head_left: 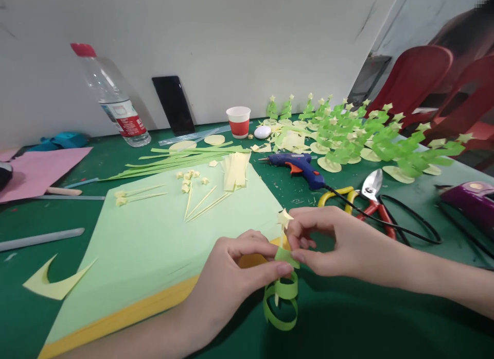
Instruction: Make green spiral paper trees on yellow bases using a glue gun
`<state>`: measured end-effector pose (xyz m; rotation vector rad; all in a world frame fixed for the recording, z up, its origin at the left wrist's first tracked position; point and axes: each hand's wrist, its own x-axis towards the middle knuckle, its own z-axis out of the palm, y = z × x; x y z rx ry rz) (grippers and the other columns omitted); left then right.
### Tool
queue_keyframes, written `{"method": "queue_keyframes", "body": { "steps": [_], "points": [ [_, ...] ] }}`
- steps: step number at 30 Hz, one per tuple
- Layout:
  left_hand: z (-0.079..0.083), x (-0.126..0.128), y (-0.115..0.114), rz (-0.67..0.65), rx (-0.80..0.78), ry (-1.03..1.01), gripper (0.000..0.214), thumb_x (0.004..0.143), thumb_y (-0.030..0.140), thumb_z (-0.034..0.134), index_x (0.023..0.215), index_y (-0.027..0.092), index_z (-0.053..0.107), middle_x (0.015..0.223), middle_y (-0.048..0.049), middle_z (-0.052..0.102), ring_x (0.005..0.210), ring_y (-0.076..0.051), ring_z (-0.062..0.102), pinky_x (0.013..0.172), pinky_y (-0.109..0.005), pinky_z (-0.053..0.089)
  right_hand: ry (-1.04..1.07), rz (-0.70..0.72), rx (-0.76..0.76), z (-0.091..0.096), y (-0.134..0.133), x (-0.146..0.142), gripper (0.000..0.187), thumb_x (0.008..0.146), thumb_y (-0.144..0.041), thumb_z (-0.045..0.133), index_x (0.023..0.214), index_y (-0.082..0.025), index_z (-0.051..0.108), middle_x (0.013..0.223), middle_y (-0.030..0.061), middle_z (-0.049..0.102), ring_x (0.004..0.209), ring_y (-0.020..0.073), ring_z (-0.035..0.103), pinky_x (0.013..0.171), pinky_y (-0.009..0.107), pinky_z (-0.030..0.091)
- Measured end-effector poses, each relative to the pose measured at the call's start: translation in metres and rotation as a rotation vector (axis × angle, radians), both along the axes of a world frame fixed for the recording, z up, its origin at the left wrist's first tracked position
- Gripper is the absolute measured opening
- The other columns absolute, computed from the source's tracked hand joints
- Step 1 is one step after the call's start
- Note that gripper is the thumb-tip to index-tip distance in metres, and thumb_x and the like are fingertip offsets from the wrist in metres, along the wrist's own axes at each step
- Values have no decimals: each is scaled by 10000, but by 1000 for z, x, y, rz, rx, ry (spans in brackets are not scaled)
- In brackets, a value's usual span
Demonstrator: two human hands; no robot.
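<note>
My left hand pinches a green paper strip around a thin pale stick, with its lower part hanging in loose curls. A folded pale yellow paper star tops the stick. My right hand has thumb and fingers closed on the upper end of the strip, just below the star. Behind my hands, a light green sheet carries small paper stars, thin sticks and a stack of pale yellow strips.
At the right stand many finished paper trees on round bases. A blue glue gun, red-handled shears and a black cord lie nearer. Further back are a paper cup, a bottle, a phone and green strips.
</note>
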<state>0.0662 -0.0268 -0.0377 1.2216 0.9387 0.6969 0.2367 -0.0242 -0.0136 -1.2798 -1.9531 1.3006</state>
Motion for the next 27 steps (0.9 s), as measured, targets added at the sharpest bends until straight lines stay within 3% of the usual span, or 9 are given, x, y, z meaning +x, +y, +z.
{"method": "queue_keyframes", "body": {
  "steps": [8, 13, 18, 27],
  "points": [
    [-1, 0, -4, 27, 32, 46, 77, 638, 211, 664, 564, 191, 671, 635, 5, 555, 662, -145, 497, 645, -269, 376, 61, -3, -52, 1, -2, 0, 92, 686, -189, 596, 636, -178, 520, 685, -40, 468, 603, 67, 400, 553, 190, 345],
    [-2, 1, -5, 30, 16, 57, 52, 618, 217, 679, 572, 193, 679, 653, -2, 550, 669, -157, 515, 649, -282, 388, 123, -23, -50, 0, -3, -5, 96, 691, -144, 580, 616, -171, 525, 679, -36, 469, 597, 64, 403, 549, 189, 347],
    [-2, 1, -6, 13, 12, 73, 61, 603, 239, 693, 637, 189, 707, 689, -15, 554, 705, -177, 528, 673, -297, 408, 123, 0, -10, 0, -3, -4, 124, 710, -175, 582, 603, -164, 521, 661, -29, 471, 589, 67, 404, 546, 193, 350],
    [1, 1, -3, -52, 20, 128, 100, 656, 272, 655, 632, 201, 721, 725, -32, 569, 757, -196, 550, 723, -305, 431, 184, 42, -91, 0, -1, -2, 105, 728, -178, 576, 643, -167, 516, 688, -36, 460, 620, 69, 397, 581, 198, 348]
  ]
}}
